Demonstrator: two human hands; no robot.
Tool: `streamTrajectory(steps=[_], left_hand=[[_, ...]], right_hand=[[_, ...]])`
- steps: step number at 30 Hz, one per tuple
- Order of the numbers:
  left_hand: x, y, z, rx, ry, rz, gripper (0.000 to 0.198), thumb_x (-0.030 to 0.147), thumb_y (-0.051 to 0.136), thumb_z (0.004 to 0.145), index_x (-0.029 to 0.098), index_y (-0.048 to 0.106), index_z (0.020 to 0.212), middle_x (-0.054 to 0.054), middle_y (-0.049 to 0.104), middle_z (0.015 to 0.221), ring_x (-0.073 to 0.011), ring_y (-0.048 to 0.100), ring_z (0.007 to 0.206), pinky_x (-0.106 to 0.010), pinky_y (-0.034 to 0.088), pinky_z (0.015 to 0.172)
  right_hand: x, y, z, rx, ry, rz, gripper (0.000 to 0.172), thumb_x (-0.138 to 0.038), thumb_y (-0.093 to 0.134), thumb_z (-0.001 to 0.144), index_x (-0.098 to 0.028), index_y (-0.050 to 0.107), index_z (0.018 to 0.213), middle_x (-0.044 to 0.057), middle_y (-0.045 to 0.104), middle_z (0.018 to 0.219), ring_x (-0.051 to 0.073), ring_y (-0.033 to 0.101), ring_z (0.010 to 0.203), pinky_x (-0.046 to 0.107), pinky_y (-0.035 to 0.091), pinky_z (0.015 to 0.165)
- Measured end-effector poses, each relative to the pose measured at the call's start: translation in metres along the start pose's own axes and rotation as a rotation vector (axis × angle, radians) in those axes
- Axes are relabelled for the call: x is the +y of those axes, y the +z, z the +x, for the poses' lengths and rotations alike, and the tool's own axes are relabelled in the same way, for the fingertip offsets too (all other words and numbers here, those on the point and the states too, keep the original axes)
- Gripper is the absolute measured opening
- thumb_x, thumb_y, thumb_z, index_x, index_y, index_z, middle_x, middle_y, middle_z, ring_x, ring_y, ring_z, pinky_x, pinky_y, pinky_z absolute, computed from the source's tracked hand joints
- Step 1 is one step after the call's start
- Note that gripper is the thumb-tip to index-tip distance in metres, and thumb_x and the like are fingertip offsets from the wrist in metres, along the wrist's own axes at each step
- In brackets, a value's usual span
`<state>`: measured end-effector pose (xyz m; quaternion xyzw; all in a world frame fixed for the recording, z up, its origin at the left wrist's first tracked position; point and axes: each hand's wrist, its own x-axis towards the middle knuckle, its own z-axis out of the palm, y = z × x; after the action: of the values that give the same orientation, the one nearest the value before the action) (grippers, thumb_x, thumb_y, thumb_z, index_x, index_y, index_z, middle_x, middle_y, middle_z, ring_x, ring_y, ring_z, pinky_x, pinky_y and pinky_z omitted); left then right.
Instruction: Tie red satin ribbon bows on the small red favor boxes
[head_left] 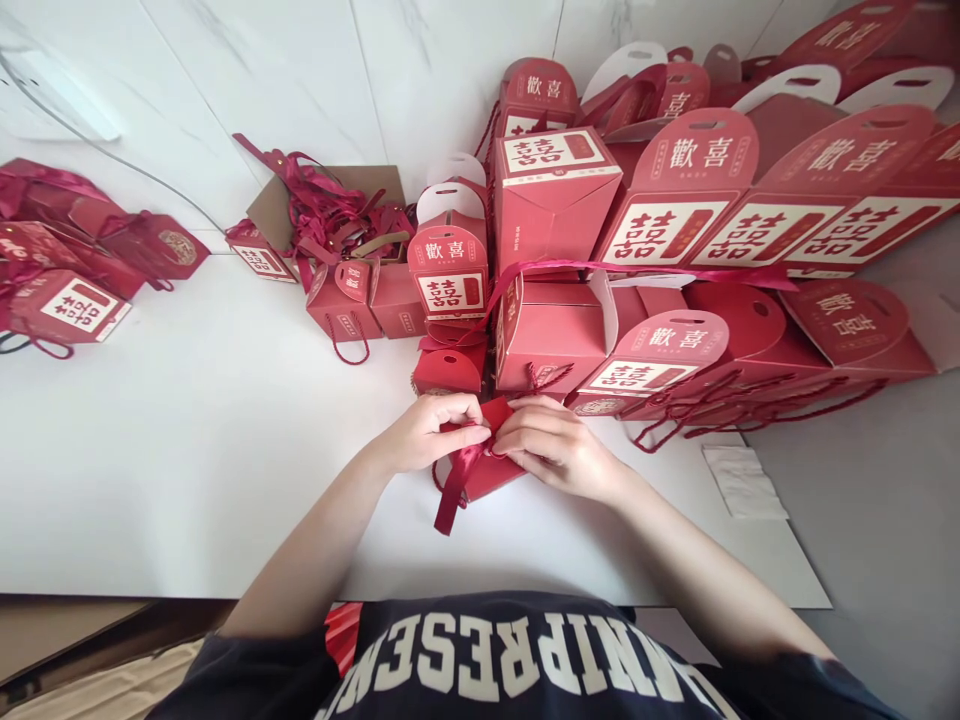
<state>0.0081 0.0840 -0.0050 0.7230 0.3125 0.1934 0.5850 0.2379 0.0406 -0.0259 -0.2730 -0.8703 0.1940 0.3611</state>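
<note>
A small red gift box (495,478) lies on the white table close in front of me, partly covered by both hands. A dark red satin ribbon (455,495) runs across its top, one tail hanging down toward me. My left hand (442,432) pinches the ribbon between thumb and forefinger near the middle of the box. From the other side my right hand (559,445) has its fingers closed at the same spot, on the ribbon by the look of it. The fingers hide most of the knot or loop. A twisted cord handle shows at the box's left edge.
Red gift boxes (555,215) with white labels are stacked at the back right, a long ribbon (637,268) lying across them. An open carton (375,185) holds tangled ribbons. More boxes (82,305) stand far left. A white tissue (742,482) lies right on the table (187,450).
</note>
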Motion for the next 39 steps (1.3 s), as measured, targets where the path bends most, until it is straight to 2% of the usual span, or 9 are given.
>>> streamTrajectory(steps=[2, 7, 12, 18, 23, 26, 31, 35, 39], left_hand=[[0.0, 0.001, 0.0, 0.011, -0.002, 0.021, 0.024, 0.037, 0.061, 0.09, 0.014, 0.058, 0.082, -0.005, 0.069, 0.085, -0.0127, 0.062, 0.073, -0.026, 0.049, 0.069], [0.0, 0.003, -0.001, 0.045, -0.004, 0.061, 0.033, 0.034, 0.081, 0.072, 0.016, 0.054, 0.079, -0.003, 0.067, 0.084, -0.0151, 0.064, 0.079, -0.028, 0.052, 0.076], [0.008, 0.006, -0.005, 0.074, 0.052, 0.215, 0.013, 0.017, 0.069, 0.079, 0.017, 0.057, 0.083, -0.001, 0.066, 0.085, -0.0135, 0.062, 0.078, -0.026, 0.05, 0.074], [0.021, 0.03, -0.017, 0.284, 0.143, 0.664, 0.015, 0.007, 0.058, 0.081, 0.021, 0.057, 0.086, 0.002, 0.067, 0.08, -0.0148, 0.061, 0.076, -0.028, 0.047, 0.076], [0.014, 0.058, -0.02, 0.554, 0.17, 0.975, 0.016, 0.006, 0.054, 0.083, 0.021, 0.056, 0.085, 0.002, 0.062, 0.071, -0.015, 0.058, 0.066, -0.028, 0.043, 0.064], [0.008, 0.062, -0.018, 0.611, 0.222, 1.023, 0.016, 0.006, 0.051, 0.086, 0.02, 0.056, 0.083, 0.001, 0.061, 0.073, -0.0139, 0.059, 0.066, -0.026, 0.044, 0.063], [0.001, 0.054, -0.021, 0.616, 0.338, 0.932, 0.016, 0.006, 0.054, 0.087, 0.02, 0.059, 0.085, 0.0, 0.066, 0.086, -0.0114, 0.064, 0.074, -0.022, 0.049, 0.065], [-0.007, 0.052, -0.028, 0.611, 0.402, 0.992, 0.015, 0.007, 0.056, 0.088, 0.02, 0.062, 0.084, 0.001, 0.066, 0.079, -0.0107, 0.065, 0.069, -0.022, 0.051, 0.066], [-0.011, 0.051, -0.031, 0.59, 0.452, 1.094, 0.015, 0.009, 0.056, 0.09, 0.02, 0.062, 0.081, 0.0, 0.067, 0.077, -0.0124, 0.066, 0.07, -0.025, 0.053, 0.068]], right_hand=[[0.0, -0.002, 0.002, -0.013, -0.026, -0.005, 0.017, -0.018, 0.052, 0.097, -0.024, 0.066, 0.103, 0.006, 0.072, 0.096, 0.019, 0.066, 0.092, 0.041, 0.051, 0.095], [0.0, -0.002, 0.005, -0.035, -0.024, -0.003, 0.019, -0.014, 0.053, 0.095, -0.022, 0.067, 0.104, 0.008, 0.07, 0.098, 0.02, 0.063, 0.091, 0.037, 0.051, 0.086], [-0.001, -0.002, 0.006, -0.07, 0.091, 0.067, 0.013, -0.017, 0.054, 0.095, -0.023, 0.065, 0.1, 0.006, 0.07, 0.098, 0.02, 0.063, 0.091, 0.037, 0.048, 0.085], [-0.001, 0.002, 0.006, -0.046, 0.183, 0.182, 0.01, -0.014, 0.055, 0.092, -0.023, 0.06, 0.093, 0.005, 0.069, 0.093, 0.019, 0.062, 0.084, 0.035, 0.049, 0.081], [-0.001, 0.006, 0.004, -0.016, 0.176, 0.144, 0.011, -0.012, 0.055, 0.09, -0.023, 0.057, 0.09, 0.003, 0.067, 0.088, 0.018, 0.06, 0.08, 0.035, 0.047, 0.08], [-0.004, 0.005, 0.004, -0.02, 0.169, 0.134, 0.009, -0.013, 0.056, 0.091, -0.022, 0.057, 0.091, 0.003, 0.067, 0.087, 0.018, 0.059, 0.079, 0.035, 0.046, 0.079], [-0.016, 0.0, 0.003, 0.072, 0.318, 0.154, 0.008, -0.024, 0.058, 0.095, -0.022, 0.064, 0.099, 0.008, 0.063, 0.105, 0.021, 0.059, 0.101, 0.038, 0.048, 0.092], [-0.021, 0.004, 0.003, 0.085, 0.512, 0.204, 0.017, -0.029, 0.056, 0.097, -0.023, 0.072, 0.094, 0.01, 0.057, 0.132, 0.026, 0.052, 0.127, 0.045, 0.042, 0.106], [-0.02, 0.011, 0.003, 0.122, 0.609, 0.363, 0.013, -0.033, 0.066, 0.091, -0.026, 0.077, 0.096, 0.009, 0.057, 0.138, 0.026, 0.05, 0.132, 0.046, 0.042, 0.11]])
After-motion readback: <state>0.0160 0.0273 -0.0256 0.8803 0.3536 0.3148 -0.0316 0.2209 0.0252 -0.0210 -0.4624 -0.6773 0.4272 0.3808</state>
